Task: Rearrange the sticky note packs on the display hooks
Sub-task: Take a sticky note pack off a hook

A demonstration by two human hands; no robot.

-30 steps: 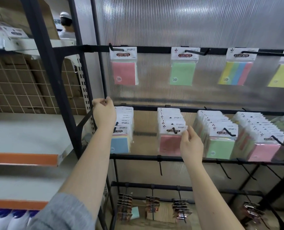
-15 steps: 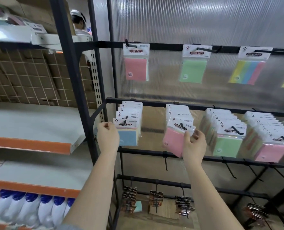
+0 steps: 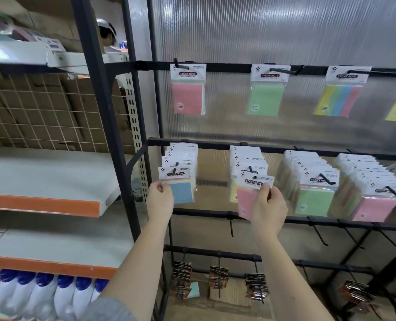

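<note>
Hands: right point(image 3: 269, 210) pinches glossy pink pack point(image 3: 246, 200).

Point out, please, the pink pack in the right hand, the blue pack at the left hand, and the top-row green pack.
pink pack point(image 3: 246, 201), head view, pink face.
blue pack point(image 3: 183, 193), head view, blue face.
green pack point(image 3: 265, 99), head view, green face.

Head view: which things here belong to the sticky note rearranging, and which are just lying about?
Part of the job:
- pink pack, held by the right hand
- blue-fronted pack, pinched by the left hand
- packs on the middle-row hooks
- single packs on the top rail

Lying about:
- white bottles with blue caps
- dark carded items on the bottom hooks
- wire grid panel
</note>
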